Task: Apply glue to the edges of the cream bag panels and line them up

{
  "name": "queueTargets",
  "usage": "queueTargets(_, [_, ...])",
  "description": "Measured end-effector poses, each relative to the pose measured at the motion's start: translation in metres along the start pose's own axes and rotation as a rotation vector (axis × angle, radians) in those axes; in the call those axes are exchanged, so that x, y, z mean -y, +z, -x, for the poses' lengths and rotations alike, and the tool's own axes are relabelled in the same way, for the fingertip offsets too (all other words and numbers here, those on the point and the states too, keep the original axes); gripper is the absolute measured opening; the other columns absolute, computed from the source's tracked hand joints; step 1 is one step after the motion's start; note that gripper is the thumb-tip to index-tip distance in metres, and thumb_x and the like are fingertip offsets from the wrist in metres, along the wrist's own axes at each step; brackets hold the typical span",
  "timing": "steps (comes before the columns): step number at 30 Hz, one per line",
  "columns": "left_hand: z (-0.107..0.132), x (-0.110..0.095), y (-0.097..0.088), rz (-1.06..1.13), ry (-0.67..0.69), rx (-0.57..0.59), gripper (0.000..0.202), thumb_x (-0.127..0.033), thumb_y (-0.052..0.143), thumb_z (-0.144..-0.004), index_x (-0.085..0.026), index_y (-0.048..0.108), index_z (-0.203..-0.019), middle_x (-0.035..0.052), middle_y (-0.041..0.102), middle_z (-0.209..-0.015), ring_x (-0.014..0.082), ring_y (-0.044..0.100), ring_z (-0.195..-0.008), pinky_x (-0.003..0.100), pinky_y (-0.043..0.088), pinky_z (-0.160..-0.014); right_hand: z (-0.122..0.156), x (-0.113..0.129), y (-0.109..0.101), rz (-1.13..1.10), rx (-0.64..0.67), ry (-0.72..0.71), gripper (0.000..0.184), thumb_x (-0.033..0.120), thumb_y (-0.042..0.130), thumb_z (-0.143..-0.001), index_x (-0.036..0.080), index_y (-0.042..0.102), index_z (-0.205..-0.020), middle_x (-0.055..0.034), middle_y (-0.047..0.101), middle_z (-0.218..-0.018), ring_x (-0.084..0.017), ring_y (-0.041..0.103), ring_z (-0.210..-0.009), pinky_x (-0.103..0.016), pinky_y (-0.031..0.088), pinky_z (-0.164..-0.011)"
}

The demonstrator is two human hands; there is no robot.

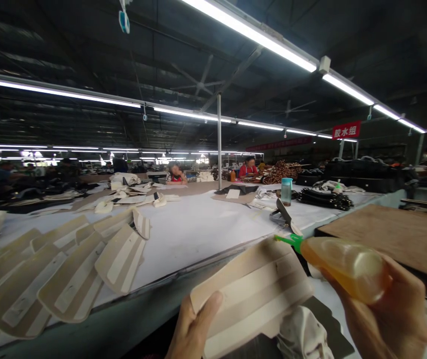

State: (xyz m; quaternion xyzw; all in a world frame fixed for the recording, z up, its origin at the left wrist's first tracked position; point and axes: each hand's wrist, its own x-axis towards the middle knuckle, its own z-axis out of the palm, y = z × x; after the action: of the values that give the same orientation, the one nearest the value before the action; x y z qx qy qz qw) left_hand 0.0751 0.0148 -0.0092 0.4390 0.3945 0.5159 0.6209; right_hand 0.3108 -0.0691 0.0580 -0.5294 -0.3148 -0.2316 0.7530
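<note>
My left hand (pixel 194 326) grips the left edge of a beige striped panel (pixel 254 289), thumb on top, and holds it tilted up at the table's front edge. In my right hand (pixel 388 309) is a clear glue bottle (pixel 344 264) with amber liquid, lying nearly level. Its green nozzle (pixel 290 241) points left, and the tip is at the panel's upper edge; whether it touches I cannot tell. Below the panel is a crumpled off-white cloth piece (pixel 303 334). Several similar curved beige panels (pixel 74 279) lie overlapping on the table to the left.
The white-covered table (pixel 194 224) stretches ahead. On it stand a teal-lidded water bottle (pixel 286 191), a stack of black pieces (pixel 325 199) and loose beige pieces (pixel 134 197). A brown board (pixel 392 239) lies at the right. People in red (pixel 248 169) sit beyond a metal post (pixel 219 139).
</note>
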Motion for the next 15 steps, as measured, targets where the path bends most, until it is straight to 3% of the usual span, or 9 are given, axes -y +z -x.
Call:
queueTargets(4, [-0.002, -0.002, -0.002, 0.019, 0.002, 0.030, 0.048, -0.052, 0.079, -0.073, -0.018, 0.071, -0.105, 0.0125, 0.077, -0.104, 0.0354, 0.068, -0.107, 0.043, 0.052, -0.093, -0.003, -0.008, 0.001, -0.028, -0.006, -0.024, 0.075, 0.044, 0.090, -0.047, 0.019, 0.058, -0.110, -0.0105, 0.064, -0.105, -0.033, 0.062, -0.101, -0.049, 0.048, -0.091])
queueTargets(10, [-0.003, -0.006, 0.001, 0.052, 0.054, -0.007, 0.049, -0.049, 0.081, -0.070, -0.015, 0.071, -0.104, 0.0120, 0.077, -0.098, 0.0319, 0.070, -0.099, 0.042, 0.053, -0.092, 0.003, -0.005, -0.002, 0.017, 0.042, 0.039, 0.074, 0.055, 0.089, -0.048, 0.018, 0.061, -0.105, -0.0077, 0.062, -0.096, -0.036, 0.062, -0.101, -0.055, 0.045, -0.096])
queueTargets(15, [-0.003, -0.006, 0.003, 0.057, 0.035, 0.017, 0.050, -0.048, 0.082, -0.071, -0.016, 0.070, -0.106, 0.0112, 0.078, -0.099, 0.0303, 0.072, -0.094, 0.040, 0.055, -0.087, 0.008, -0.013, 0.001, -0.059, 0.013, -0.186, 0.072, 0.050, 0.086, -0.063, 0.022, 0.060, -0.124, -0.0086, 0.063, -0.114, -0.030, 0.060, -0.105, -0.045, 0.045, -0.096])
